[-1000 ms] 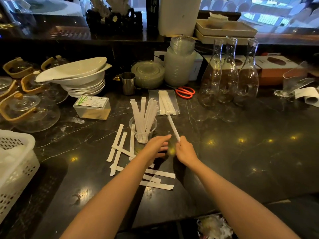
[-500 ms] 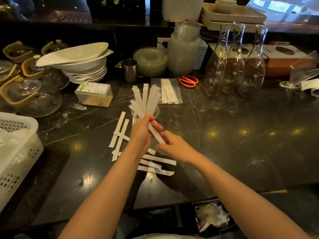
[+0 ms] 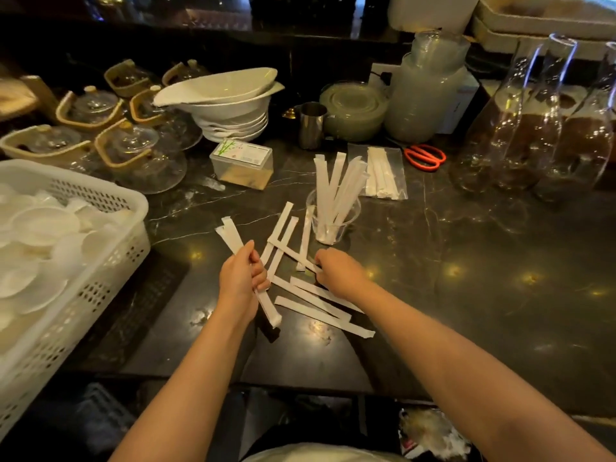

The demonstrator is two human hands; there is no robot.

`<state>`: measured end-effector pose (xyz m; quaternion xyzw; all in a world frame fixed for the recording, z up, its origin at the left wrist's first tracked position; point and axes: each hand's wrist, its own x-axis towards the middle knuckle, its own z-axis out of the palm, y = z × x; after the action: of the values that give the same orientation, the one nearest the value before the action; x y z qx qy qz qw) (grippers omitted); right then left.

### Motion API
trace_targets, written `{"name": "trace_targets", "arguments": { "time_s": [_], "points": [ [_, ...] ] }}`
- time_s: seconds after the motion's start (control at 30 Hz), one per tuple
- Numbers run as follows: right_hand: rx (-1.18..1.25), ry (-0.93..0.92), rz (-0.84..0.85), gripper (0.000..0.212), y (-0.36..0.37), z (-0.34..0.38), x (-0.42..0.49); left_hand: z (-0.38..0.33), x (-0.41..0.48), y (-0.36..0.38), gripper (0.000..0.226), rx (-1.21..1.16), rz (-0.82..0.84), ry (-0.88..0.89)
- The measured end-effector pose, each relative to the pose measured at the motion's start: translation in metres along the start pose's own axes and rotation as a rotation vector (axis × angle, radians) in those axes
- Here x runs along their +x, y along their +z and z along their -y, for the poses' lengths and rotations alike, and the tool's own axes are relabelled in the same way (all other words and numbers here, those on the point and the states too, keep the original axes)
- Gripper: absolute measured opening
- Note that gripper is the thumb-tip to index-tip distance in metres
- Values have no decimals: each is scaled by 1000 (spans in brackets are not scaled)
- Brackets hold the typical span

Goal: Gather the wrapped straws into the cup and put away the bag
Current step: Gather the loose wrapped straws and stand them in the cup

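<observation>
A clear plastic cup (image 3: 343,221) stands on the dark marble counter with several white wrapped straws (image 3: 336,185) upright in it. More wrapped straws (image 3: 313,298) lie scattered flat on the counter in front of it. My left hand (image 3: 238,278) is shut on a couple of wrapped straws (image 3: 233,236) held slanting up to the left. My right hand (image 3: 336,273) rests on the loose pile, its fingertips pinching one of the straws lying there. A clear bag (image 3: 383,171) with a few wrapped straws in it lies flat behind the cup.
A white perforated basket (image 3: 100,261) of lids stands at the left. A small clear box (image 3: 243,163), stacked white bowls (image 3: 230,105), a metal cup (image 3: 311,125), red scissors (image 3: 425,156) and glass carafes (image 3: 540,128) line the back. The counter's front edge is near my elbows.
My left hand moved from the cup down and left, holding straws. My right hand, which passed a straw over, reached forward onto the loose pile. The camera tilted down and left.
</observation>
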<state>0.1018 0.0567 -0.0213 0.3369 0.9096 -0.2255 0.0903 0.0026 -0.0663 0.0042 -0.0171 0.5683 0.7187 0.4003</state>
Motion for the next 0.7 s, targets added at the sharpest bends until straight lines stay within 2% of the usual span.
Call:
{"name": "trace_targets", "arguments": {
  "time_s": [0.3,0.47,0.6,0.7],
  "points": [
    [-183,-41,206,9,-12,-19,-20,7,-1,-12,37,-10,-21,-32],
    [-169,-11,252,25,-17,-29,-34,13,-1,-10,37,0,-18,-45],
    [-168,-32,188,58,-6,-20,-43,18,-2,-10,37,1,-13,-59],
    [-235,-71,156,58,9,-9,-47,20,-3,-9,38,-1,-10,-71]
  ]
}}
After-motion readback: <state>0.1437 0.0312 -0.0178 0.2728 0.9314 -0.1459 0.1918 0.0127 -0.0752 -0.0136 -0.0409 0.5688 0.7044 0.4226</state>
